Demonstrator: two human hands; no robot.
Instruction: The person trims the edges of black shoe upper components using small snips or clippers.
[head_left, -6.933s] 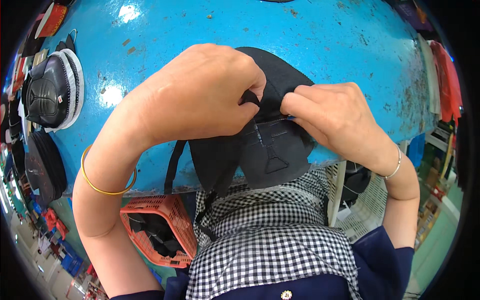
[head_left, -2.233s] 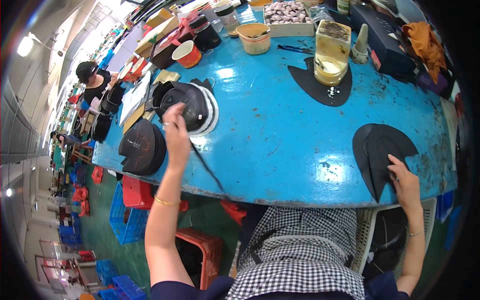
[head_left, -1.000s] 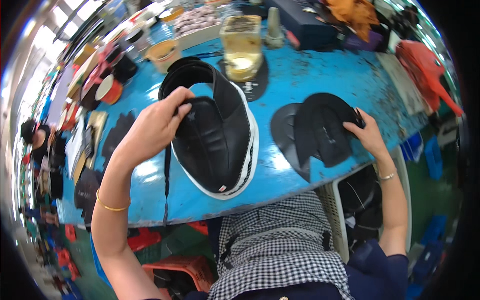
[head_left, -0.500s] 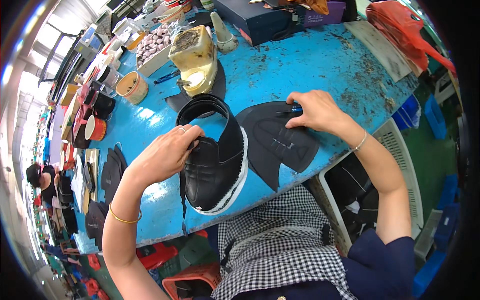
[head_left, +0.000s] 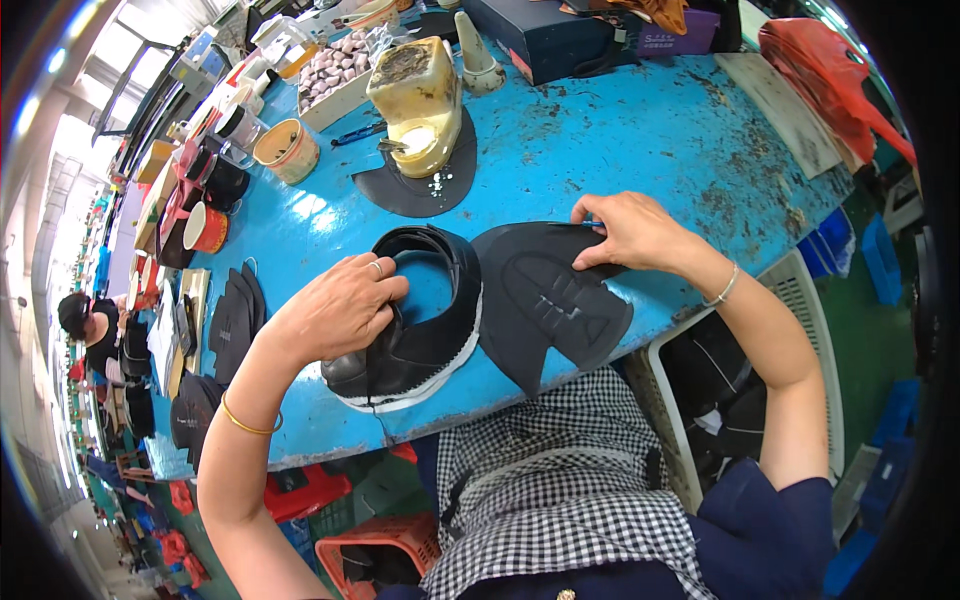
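A black shoe (head_left: 452, 330) with a white edge along its sole rests on the blue table, its open collar facing up. My left hand (head_left: 350, 300) is closed on the dark upper at the shoe's side, and a thin black strip hangs below it. To the right, a flat black shoe-upper piece (head_left: 505, 290) with embossed lines lies beside the shoe. My right hand (head_left: 635, 235) pinches a slim blue-handled tool (head_left: 588, 223) over that piece's far edge. The tool's exact kind is unclear.
A stained yellowish glue container (head_left: 425, 95) stands on another black piece (head_left: 405, 190) farther back. Tubs, such as an orange one (head_left: 287, 150), line the left side. Black cut pieces (head_left: 235, 320) lie left. A white basket (head_left: 665, 400) stands below the table's right edge.
The shoe has turned, its toe swinging left, and settled lower and nearer me with my left hand. My right hand still pinches the slim tool over the flat piece.
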